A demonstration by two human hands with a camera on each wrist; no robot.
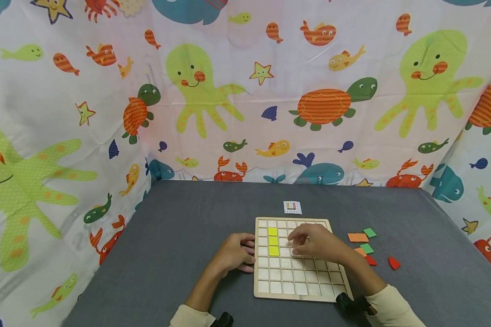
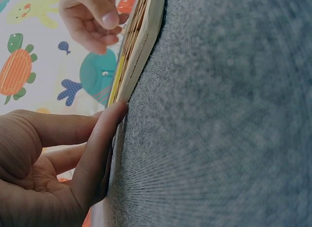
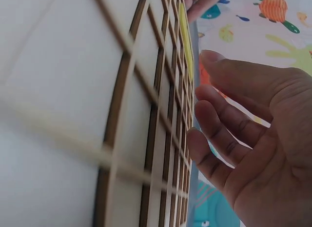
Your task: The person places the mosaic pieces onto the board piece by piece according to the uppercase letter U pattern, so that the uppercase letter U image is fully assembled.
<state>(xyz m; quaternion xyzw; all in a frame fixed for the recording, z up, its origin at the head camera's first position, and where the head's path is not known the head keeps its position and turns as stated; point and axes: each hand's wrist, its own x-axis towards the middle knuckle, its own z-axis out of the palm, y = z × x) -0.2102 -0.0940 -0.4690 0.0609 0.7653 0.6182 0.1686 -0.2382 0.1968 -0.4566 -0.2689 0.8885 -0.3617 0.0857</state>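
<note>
A wooden grid board [image 1: 291, 275] with white cells lies on the table. Three yellow square tiles [image 1: 273, 241] sit one below another in a column near its left side. My left hand [image 1: 233, 252] rests beside the board, its fingertips touching the left edge; the left wrist view shows these fingers [image 2: 100, 139] against the wooden rim. Over the upper middle of the board is my right hand [image 1: 317, 241], fingers loosely bent. In the right wrist view its thumb [image 3: 234, 73] and fingers stand apart, with nothing seen between them. This hand and forearm hide some right-hand cells.
Behind the board lies a small card [image 1: 292, 207] with a coloured U-shaped pattern on a grid. Right of the board are loose orange pieces [image 1: 358, 237], green pieces [image 1: 369, 232] and red pieces [image 1: 394, 263]. A printed cloth [image 1: 270, 159] hangs around the grey table [image 1: 180, 227].
</note>
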